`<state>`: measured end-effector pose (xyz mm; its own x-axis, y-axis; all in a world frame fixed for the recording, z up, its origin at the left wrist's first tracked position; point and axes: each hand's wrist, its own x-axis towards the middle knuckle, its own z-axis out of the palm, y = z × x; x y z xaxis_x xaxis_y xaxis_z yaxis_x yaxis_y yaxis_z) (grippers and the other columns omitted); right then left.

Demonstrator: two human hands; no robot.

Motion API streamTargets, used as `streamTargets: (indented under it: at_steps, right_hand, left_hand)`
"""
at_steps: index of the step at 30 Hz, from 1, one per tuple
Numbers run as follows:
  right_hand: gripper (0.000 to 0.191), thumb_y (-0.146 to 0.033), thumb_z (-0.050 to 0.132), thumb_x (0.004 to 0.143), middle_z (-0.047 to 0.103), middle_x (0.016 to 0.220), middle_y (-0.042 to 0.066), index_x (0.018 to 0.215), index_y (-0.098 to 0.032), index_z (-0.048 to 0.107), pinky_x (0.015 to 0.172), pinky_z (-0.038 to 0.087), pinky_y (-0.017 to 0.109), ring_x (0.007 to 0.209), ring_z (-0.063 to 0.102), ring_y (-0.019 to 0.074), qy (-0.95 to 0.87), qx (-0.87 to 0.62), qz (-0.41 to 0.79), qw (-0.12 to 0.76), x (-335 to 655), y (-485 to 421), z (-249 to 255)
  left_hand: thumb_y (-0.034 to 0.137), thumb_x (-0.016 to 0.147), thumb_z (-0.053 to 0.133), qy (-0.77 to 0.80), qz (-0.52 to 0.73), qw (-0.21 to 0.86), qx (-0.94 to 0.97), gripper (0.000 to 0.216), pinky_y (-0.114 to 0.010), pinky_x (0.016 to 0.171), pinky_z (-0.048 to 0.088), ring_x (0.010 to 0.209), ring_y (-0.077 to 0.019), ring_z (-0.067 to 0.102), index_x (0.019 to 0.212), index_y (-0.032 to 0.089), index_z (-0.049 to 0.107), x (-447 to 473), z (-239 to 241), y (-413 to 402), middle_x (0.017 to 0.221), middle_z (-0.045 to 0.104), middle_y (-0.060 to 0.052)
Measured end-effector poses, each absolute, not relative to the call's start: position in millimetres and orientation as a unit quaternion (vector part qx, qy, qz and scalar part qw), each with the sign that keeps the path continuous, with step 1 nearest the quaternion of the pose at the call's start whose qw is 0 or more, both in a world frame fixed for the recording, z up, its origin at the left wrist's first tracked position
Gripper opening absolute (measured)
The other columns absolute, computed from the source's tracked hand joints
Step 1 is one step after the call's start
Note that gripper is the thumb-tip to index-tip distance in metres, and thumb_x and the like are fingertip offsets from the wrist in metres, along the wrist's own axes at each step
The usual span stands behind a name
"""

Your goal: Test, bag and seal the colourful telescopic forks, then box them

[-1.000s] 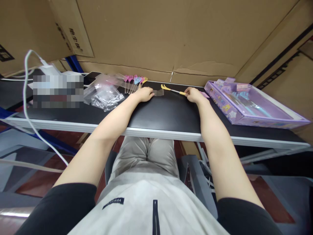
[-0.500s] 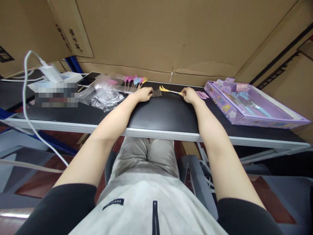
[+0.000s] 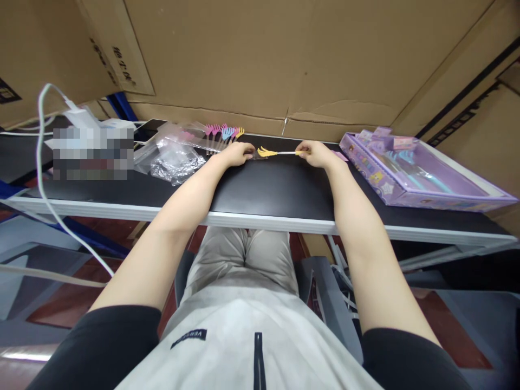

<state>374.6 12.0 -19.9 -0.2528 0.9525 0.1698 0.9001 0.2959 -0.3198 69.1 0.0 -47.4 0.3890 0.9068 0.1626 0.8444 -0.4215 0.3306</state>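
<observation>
My right hand (image 3: 314, 153) pinches the handle end of a small yellow claw-shaped stick (image 3: 271, 153), holding it level just above the black table (image 3: 268, 187). Its yellow claw head points left, at the mouth of a small clear plastic sleeve (image 3: 252, 155). My left hand (image 3: 235, 153) is closed on that sleeve and presses it to the table. The claw head touches or just enters the sleeve; I cannot tell which.
A row of pink, blue and yellow claw sticks (image 3: 223, 132) lies behind my left hand, beside a heap of clear bags (image 3: 173, 154). A purple toy box (image 3: 410, 173) sits at the right. A white charger and cable (image 3: 79, 116) stand at the left. Cardboard boxes (image 3: 284, 59) wall the back.
My right hand has carried the yellow stick leftward, from well apart from the sleeve to its opening. The left hand has stayed on the sleeve.
</observation>
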Motion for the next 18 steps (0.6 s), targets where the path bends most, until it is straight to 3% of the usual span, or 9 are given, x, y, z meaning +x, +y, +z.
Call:
streamTargets:
  at_steps: [4,8,14,18]
  right_hand:
    - [0.023,-0.017,0.068,0.096,0.083,0.111,0.01,0.113,-0.019,0.082,0.099,0.056,0.037,0.103,0.074,0.0246,-0.785,-0.597,0.071,0.151,374,10,-17]
    - [0.016,-0.025,0.075,0.095,0.083,0.108,0.008,0.108,-0.022,0.084,0.097,0.056,0.037,0.102,0.074,0.0254,-0.788,-0.592,0.071,0.155,375,11,-19]
    - [0.016,-0.023,0.073,0.097,0.084,0.109,0.008,0.108,-0.022,0.083,0.098,0.057,0.037,0.102,0.074,0.025,-0.796,-0.583,0.07,0.148,376,12,-20]
    - [0.017,-0.027,0.074,0.096,0.084,0.107,0.008,0.11,-0.022,0.084,0.099,0.058,0.039,0.101,0.074,0.0261,-0.8,-0.577,0.068,0.148,378,13,-19]
  left_hand:
    - [0.014,0.102,0.057,0.523,0.171,0.113,0.827,0.051,-0.031,0.127,0.048,0.146,-0.0227,0.069,0.151,0.013,0.071,71,-45,-5,0.154,0.074,-0.012]
    - [0.017,0.104,0.054,0.525,0.159,0.097,0.83,0.049,-0.031,0.126,0.048,0.145,-0.0243,0.069,0.15,0.013,0.072,72,-42,-8,0.153,0.074,-0.013]
    - [0.027,0.104,0.054,0.548,0.13,0.046,0.825,0.044,-0.041,0.124,0.048,0.138,-0.0301,0.071,0.142,0.012,0.071,78,-42,-11,0.145,0.077,-0.018]
    - [0.036,0.103,0.057,0.566,0.127,0.004,0.814,0.038,-0.05,0.128,0.044,0.128,-0.0343,0.074,0.129,0.015,0.075,85,-43,-12,0.128,0.082,-0.017]
